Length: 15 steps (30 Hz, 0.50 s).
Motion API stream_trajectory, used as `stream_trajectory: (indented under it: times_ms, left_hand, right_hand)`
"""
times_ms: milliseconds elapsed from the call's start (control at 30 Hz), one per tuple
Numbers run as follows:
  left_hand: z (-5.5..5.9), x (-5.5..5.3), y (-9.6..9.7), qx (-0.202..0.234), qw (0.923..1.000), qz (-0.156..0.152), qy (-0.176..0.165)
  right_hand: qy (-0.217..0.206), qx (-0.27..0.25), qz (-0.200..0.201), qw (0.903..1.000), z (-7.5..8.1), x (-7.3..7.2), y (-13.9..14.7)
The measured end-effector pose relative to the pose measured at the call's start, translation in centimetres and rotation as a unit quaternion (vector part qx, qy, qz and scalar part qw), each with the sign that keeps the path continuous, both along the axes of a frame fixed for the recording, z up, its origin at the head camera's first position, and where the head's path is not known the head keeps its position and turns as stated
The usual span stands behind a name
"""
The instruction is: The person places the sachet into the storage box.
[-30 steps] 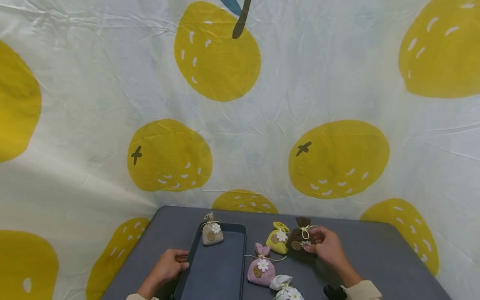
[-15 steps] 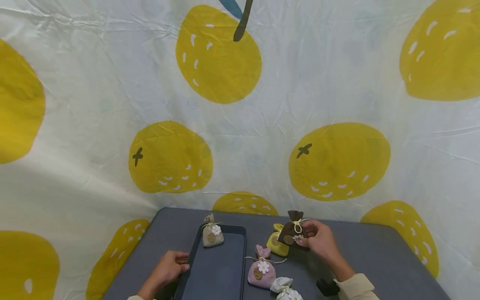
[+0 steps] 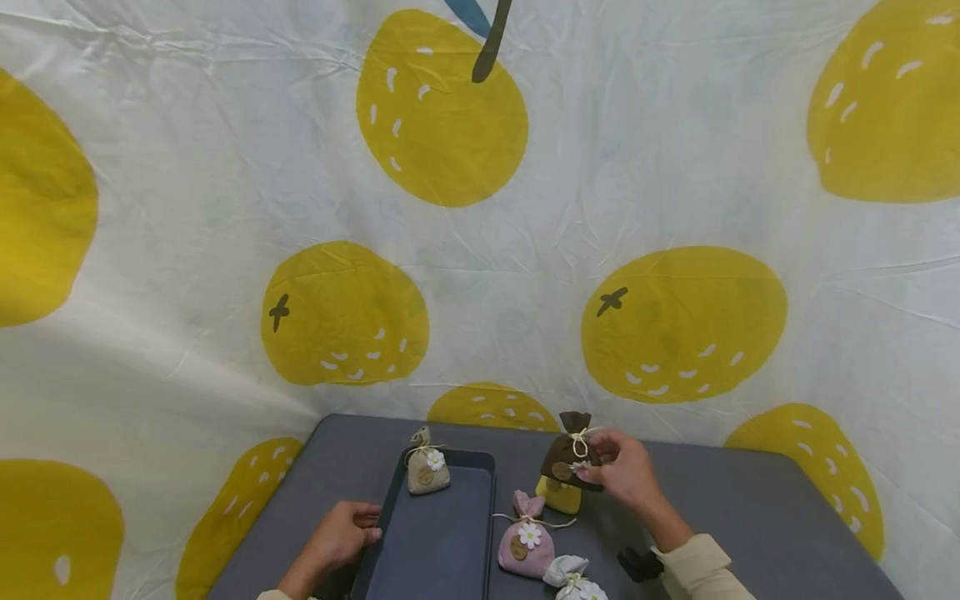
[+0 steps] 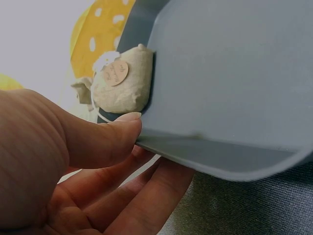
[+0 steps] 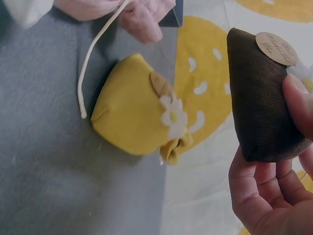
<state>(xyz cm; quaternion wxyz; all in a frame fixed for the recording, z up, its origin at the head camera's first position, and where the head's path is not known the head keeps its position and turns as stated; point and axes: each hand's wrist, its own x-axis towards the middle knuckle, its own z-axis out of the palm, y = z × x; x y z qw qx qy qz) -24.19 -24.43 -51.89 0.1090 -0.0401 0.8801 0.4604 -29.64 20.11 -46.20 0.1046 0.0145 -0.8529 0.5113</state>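
My right hand (image 3: 628,473) pinches a dark brown drawstring sachet (image 3: 564,454) with a cord bow, a daisy and a round tag. It is held up in front of the yellow sachet (image 5: 132,107), hiding that one's top in the head view. My left hand (image 3: 339,535) grips the left rim of a dark grey tray (image 3: 435,542), thumb on top and fingers beneath. A beige sachet (image 3: 429,475) with a daisy and tag leans in the tray's far left corner, its neck over the rim.
Right of the tray lie a pink sachet (image 3: 527,546) with long cord ends and a white sachet (image 3: 573,579). They rest on a grey table (image 3: 750,508). A white curtain (image 3: 540,333) printed with yellow fruit hangs behind.
My right hand has lifted the brown sachet off the table and carried it left, across the yellow sachet. My left hand and the tray have stayed in place.
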Motion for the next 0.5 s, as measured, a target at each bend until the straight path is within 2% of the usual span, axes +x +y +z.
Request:
stream_trajectory:
  times_ms: [167, 500]
  left_hand:
    - [0.1, -0.1, 0.1, -0.007, 0.9999, 0.008, -0.014]
    - [0.1, -0.1, 0.1, -0.015, 0.9998, 0.012, -0.01]
  right_hand:
    - [0.008, -0.008, 0.009, 0.9999, 0.4, -0.2, -0.9]
    - [0.011, -0.007, 0.013, 0.9998, 0.7, -0.6, -2.5]
